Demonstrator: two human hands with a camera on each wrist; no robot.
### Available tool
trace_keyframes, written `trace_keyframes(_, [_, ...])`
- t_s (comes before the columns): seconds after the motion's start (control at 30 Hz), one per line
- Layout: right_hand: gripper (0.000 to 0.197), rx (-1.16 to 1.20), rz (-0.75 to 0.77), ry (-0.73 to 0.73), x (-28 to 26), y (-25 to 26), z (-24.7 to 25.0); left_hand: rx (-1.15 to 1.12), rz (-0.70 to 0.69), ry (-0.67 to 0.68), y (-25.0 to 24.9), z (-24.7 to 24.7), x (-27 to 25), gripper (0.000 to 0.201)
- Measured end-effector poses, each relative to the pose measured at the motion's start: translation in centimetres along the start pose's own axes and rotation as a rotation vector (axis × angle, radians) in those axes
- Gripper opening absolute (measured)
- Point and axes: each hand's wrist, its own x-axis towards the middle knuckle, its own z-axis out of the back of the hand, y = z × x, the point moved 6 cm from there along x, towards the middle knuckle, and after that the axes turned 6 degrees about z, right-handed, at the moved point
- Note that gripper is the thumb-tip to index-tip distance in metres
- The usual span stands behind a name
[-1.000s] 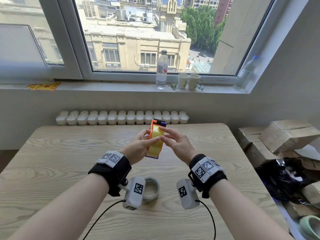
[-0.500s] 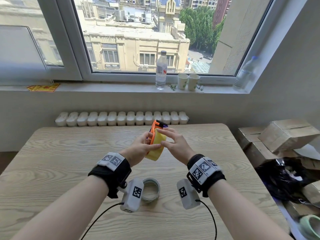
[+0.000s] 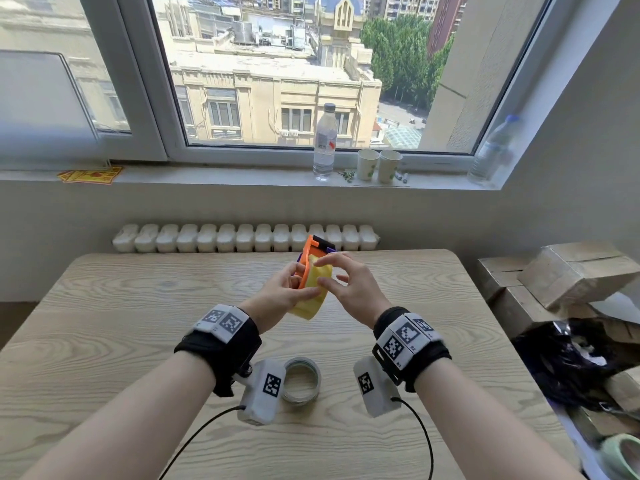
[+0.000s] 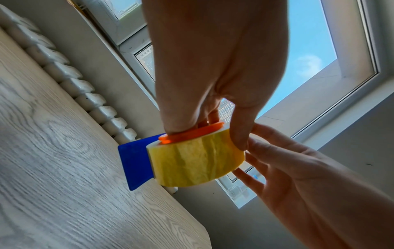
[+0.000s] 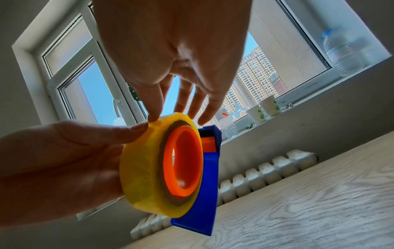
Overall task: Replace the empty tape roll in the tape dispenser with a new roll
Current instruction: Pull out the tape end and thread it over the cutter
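Observation:
Above the wooden table (image 3: 138, 306) I hold the tape dispenser (image 3: 306, 261), which is orange in the head view and has a blue body (image 5: 209, 193) in the wrist views. A yellow tape roll (image 3: 311, 296) sits on its orange hub (image 5: 183, 161). My left hand (image 3: 287, 292) grips the dispenser: fingers hooked in the hub, thumb on the roll's outer face (image 4: 196, 161). My right hand (image 3: 346, 282) has loosely spread fingers, and its fingertips (image 5: 153, 118) touch the roll's upper rim. The empty clear roll (image 3: 300, 381) lies flat on the table between my wrists.
Cardboard boxes (image 3: 571, 271) and a black bag (image 3: 568, 365) crowd the table's right side. A pale green roll (image 3: 620, 459) lies at the bottom right. A white radiator (image 3: 242, 237) runs behind the table. A bottle (image 3: 325, 143) and paper cups (image 3: 379, 164) stand on the sill.
The dispenser has turned and tipped in my left hand, so its orange side now faces left. My right fingers have slid up to the top of the yellow roll.

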Motion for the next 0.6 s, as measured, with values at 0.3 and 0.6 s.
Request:
trace_keyframes(0.3, [0.012,0.074,-0.015,0.012,0.42,-0.18,0.29,0.025,-0.032,0.007,0.0,-0.3,0.04,0.025])
trace_keyframes(0.6, [0.029,-0.169,0.079,0.035,-0.08,-0.4,0.42,0.034,-0.017,-0.002,-0.14,-0.19,0.23,0.024])
